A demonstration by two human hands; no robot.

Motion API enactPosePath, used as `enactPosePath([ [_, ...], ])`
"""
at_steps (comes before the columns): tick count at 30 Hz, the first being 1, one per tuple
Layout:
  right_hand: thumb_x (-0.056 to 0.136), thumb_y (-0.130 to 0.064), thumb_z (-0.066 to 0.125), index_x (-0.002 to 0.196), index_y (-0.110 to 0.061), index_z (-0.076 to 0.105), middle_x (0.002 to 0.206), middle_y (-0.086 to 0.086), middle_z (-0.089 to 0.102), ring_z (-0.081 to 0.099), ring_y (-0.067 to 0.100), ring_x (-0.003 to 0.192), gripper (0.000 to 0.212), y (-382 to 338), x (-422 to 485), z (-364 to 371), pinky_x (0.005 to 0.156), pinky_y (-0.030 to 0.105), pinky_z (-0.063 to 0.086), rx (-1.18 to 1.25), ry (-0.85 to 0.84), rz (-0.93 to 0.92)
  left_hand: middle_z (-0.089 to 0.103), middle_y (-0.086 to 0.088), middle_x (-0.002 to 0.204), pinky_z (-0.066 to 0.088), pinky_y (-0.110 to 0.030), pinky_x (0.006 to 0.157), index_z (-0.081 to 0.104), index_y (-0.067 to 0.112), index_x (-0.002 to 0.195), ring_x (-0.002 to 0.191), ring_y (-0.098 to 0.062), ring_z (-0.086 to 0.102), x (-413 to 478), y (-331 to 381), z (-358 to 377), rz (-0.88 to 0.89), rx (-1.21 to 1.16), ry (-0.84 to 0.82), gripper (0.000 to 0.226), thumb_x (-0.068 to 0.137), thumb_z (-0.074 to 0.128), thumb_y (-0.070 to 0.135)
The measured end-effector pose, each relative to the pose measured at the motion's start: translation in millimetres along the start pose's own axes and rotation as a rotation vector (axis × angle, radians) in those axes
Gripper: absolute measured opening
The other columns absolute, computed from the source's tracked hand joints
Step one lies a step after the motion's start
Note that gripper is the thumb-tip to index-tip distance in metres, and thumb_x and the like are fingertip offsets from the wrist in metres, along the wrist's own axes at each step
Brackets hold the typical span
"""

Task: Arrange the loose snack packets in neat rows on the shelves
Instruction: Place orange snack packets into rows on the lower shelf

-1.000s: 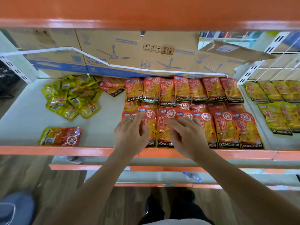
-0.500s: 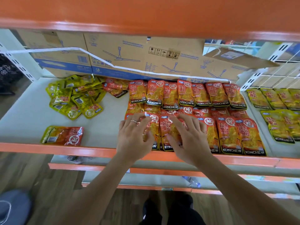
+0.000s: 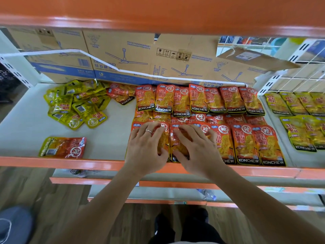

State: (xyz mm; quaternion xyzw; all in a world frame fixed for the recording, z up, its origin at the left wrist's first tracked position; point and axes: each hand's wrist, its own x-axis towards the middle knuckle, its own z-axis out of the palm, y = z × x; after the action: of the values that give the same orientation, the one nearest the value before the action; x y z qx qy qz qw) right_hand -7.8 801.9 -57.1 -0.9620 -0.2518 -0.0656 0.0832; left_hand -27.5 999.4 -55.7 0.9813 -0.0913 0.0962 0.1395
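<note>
On the shelf [image 3: 109,138] we press our left hand [image 3: 146,149] and right hand [image 3: 197,149], fingers spread, on red packets [image 3: 165,140] at its front edge.

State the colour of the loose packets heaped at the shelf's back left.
The heaped packets are yellow; head view.

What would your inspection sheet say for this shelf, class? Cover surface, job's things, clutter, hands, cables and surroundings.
Surface: pale shelf with orange front edge.
Job's things: orange packets in rows at right; yellow heap at left rear; lone packet at left front.
Clutter: nothing seen.
Hands: left hand and right hand rest flat, fingers spread, on the front row.
Cables: nothing seen.
Surroundings: cardboard boxes behind; yellow rows on the next shelf.
</note>
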Motion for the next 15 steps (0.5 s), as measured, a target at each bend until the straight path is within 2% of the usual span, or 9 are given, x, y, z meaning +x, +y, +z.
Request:
enactPosePath([
  [15,0.090,-0.060,0.040,0.141,-0.028,0.050,0.144,0.000,0.045,0.041,0.025,0.132,0.061,-2.3,-0.1,-0.5,0.098,0.060,0.035,-0.025,-0.015,0.007,0.055,-0.001,0.136,0.038,-0.044,0.110,0.060,0.021,0.129,0.130,-0.024,0.047,0.4,0.2,0.1,0.039,-0.021,-0.035,0.060,0.075,0.047,0.045],
])
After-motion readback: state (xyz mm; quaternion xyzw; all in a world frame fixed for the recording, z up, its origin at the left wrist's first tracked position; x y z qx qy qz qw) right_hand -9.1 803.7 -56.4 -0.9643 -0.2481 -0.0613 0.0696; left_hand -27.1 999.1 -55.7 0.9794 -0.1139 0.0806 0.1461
